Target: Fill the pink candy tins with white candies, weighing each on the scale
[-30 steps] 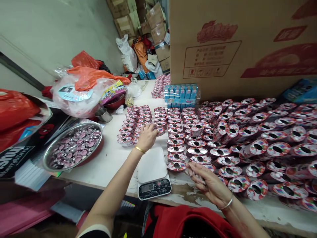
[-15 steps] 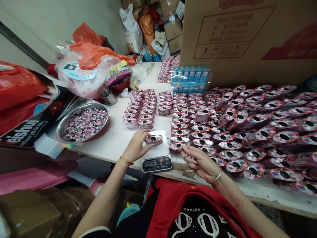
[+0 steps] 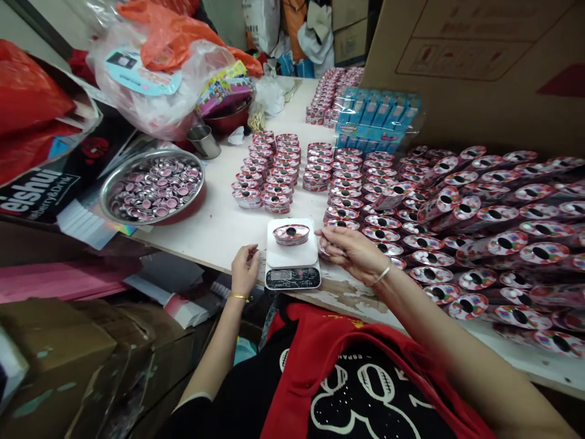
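Observation:
A white digital kitchen scale [image 3: 292, 256] stands near the front edge of the table, and a round pink-patterned tin [image 3: 291, 234] with a dark central hole rests on its platform. My left hand [image 3: 244, 270] is just left of the scale, fingertips drawn together, holding nothing visible. My right hand [image 3: 351, 253] is to the right of the scale. Its curled fingers lie over the end tin [image 3: 325, 249] of a long row, partly hiding it. Several rows of matching tins [image 3: 457, 244] cover the table to the right.
Stacked tins [image 3: 269, 177] stand behind the scale, beside a steel basin [image 3: 201, 177] of pink lids. Behind them are a steel cup [image 3: 203, 141], plastic bags [image 3: 155, 73], and wrapped blue packs [image 3: 377, 119]. A large cardboard box [image 3: 475, 67] rises at the right.
My left hand has let go of the tin on the scale and drawn back toward the table's front edge. My right hand has moved up against the end tin. The view has shifted down.

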### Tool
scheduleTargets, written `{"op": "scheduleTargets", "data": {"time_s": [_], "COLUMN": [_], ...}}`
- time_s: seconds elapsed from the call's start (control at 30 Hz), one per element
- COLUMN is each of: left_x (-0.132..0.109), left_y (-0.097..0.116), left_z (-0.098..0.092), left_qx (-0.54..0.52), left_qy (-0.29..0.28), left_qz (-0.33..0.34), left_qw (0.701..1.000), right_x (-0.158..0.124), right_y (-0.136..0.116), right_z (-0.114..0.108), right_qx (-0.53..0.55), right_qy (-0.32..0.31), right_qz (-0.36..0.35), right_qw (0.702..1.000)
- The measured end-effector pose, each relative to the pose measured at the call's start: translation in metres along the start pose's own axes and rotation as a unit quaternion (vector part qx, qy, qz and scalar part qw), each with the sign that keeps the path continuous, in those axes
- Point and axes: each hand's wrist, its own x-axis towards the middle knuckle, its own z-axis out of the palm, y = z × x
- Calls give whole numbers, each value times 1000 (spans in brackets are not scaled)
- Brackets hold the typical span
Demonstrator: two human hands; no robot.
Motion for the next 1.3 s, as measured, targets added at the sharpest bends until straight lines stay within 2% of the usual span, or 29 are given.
{"op": "scheduleTargets", "data": {"time_s": [0.2,0.4,0.63,1.03,1.13,1.3], "left_x": [-3,-3,-3,-3,-3,-4], "left_y": [2,1,-1,1,1,1], "left_z": [5,6,7,7,7,8], "left_qx": [59,66,73,78,80,78], "left_qy": [26,41,42,41,41,44], "left_qz": [27,35,35,38,36,28], "left_qw": [998,996,996,995,995,996], "right_x": [59,94,97,90,91,97], "right_y": [-3,9,8,1,0,-1], "right_z": [30,34,29,36,36,29], "right_qx": [-17,-35,-76,-79,-80,-108], "right_qy": [-41,-56,-78,-103,-109,-106], "right_qz": [-44,-66,-41,28,25,-22], "right_qw": [998,996,993,991,991,988]}}
